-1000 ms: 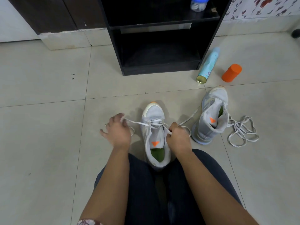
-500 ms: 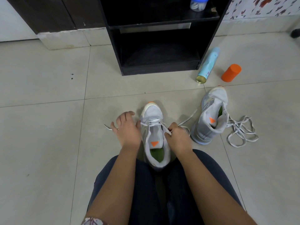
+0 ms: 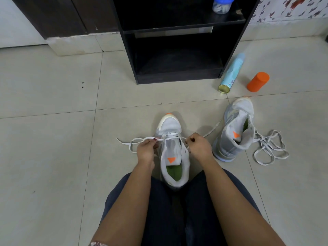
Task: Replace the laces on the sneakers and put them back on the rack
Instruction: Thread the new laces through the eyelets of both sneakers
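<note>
A grey sneaker [image 3: 171,132] with an orange tongue mark and green insole stands on the floor between my knees, toe pointing away. A white lace [image 3: 134,142] is threaded through its lower eyelets. My left hand [image 3: 146,150] pinches the lace's left end just beside the shoe. My right hand [image 3: 199,147] pinches the right end at the shoe's right edge. A second grey sneaker [image 3: 234,130] stands to the right, with a loose white lace [image 3: 269,148] piled beside it.
A black shoe rack [image 3: 177,41] stands ahead with open shelves and a plastic jar [image 3: 222,5] on the upper one. A light blue spray can [image 3: 231,73] and an orange cap [image 3: 258,82] lie on the tiled floor to its right.
My left hand came in from the far left to the shoe's side and now pinches the lace near the eyelets. The right hand stayed at the shoe's right edge.
</note>
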{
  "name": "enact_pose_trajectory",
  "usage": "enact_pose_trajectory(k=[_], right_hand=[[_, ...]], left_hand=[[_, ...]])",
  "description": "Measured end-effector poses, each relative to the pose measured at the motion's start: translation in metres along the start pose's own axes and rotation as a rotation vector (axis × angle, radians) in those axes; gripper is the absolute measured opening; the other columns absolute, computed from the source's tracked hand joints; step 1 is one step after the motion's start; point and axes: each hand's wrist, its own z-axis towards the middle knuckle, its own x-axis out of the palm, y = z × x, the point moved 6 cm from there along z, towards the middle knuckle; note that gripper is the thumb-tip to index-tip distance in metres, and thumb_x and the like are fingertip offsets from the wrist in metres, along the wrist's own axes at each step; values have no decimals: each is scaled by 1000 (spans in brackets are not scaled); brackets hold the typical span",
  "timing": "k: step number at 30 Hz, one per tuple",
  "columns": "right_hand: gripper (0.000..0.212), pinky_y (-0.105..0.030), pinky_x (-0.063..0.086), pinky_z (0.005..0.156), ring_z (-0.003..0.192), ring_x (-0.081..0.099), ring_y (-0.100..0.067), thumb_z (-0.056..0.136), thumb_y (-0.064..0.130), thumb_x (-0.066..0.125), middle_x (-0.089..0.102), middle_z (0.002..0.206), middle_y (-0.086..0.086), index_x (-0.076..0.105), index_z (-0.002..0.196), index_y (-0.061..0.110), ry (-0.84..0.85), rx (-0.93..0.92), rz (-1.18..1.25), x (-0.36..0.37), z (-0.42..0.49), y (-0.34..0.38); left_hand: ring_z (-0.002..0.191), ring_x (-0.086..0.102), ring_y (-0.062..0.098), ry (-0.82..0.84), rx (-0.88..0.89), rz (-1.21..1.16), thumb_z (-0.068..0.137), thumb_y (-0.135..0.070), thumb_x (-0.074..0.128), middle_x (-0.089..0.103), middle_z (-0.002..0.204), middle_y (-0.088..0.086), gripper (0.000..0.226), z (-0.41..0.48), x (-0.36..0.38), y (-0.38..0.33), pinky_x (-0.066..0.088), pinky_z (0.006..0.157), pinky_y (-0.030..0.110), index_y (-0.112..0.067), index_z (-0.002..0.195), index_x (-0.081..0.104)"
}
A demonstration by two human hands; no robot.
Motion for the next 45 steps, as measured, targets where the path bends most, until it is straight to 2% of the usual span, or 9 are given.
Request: enact_pose_trajectory(k=[6, 10, 17, 24, 27, 31, 35, 38, 45], right_hand=[[30, -39, 46, 91, 110, 57, -27, 97, 31, 48, 61, 119, -6, 53, 122, 15, -163, -138, 40, -10, -6, 7], [48, -29, 36, 104, 122, 50, -21, 84, 0, 42, 58, 128, -3, 56, 127, 15, -100, -612, 155, -10, -22, 49], [37, -35, 26, 101, 110, 44, -22, 101, 33, 31, 61, 109, -1, 61, 118, 21, -70, -617, -504, 8, -23, 60], [56, -35, 18, 98, 97, 43, -19, 82, 46, 12, 47, 83, 9, 62, 85, 20, -265, -521, -354, -43, -29, 46], [45, -36, 22, 97, 93, 44, -20, 86, 42, 22, 53, 82, 6, 61, 83, 19, -316, -485, -291, -61, -31, 34], [41, -36, 34, 73, 75, 49, -27, 93, 41, 25, 53, 69, -2, 56, 87, 15, -213, -544, -211, -46, -36, 48], [19, -39, 41, 64, 71, 52, -27, 98, 26, 43, 58, 71, -8, 52, 86, 16, -76, -566, -54, -28, -40, 59], [20, -39, 39, 62, 64, 46, -23, 94, 19, 47, 49, 61, -1, 48, 75, 16, -47, -459, 40, -39, -37, 48], [17, -41, 42, 67, 71, 52, -32, 95, 15, 43, 54, 67, -9, 51, 82, 7, -1, -317, 47, -54, -41, 27]], left_hand=[[71, 65, 5, 213, 314, -30, 97, -4, 45, 67, 76, -3, 20, -21, 18, -30, 48, 72, 18, -8, 82, 59], [79, 62, 12, 385, 689, 552, 95, -27, 49, 67, 78, -11, 19, -24, 38, -29, 48, 83, 37, -24, 86, 65], [100, 49, 14, 166, 966, 1104, 98, -22, 42, 55, 90, -9, 21, -30, 33, -38, 15, 111, 43, -20, 89, 61], [82, 52, 14, 37, 532, 341, 95, -10, 45, 51, 86, -3, 26, -8, 5, -38, 40, 76, 22, -18, 74, 59], [88, 56, 23, -50, 294, 354, 94, -3, 44, 59, 89, 9, 20, 5, -7, -25, 44, 76, 26, -9, 86, 61], [127, 43, 7, 93, 811, 658, 99, -23, 41, 51, 136, -5, 37, -33, 22, -46, 26, 112, 32, -17, 135, 48], [111, 53, 7, 307, 1007, 784, 97, -33, 28, 59, 110, -12, 36, -63, 47, -44, 20, 112, 40, -23, 111, 60], [88, 56, 23, 65, 913, 572, 95, -22, 34, 58, 93, 4, 28, -43, 22, -55, 45, 88, 44, -9, 93, 58], [107, 55, 36, -440, 440, 473, 96, -6, 39, 56, 117, 17, 21, -2, -51, -52, 41, 88, 36, -5, 109, 56]])
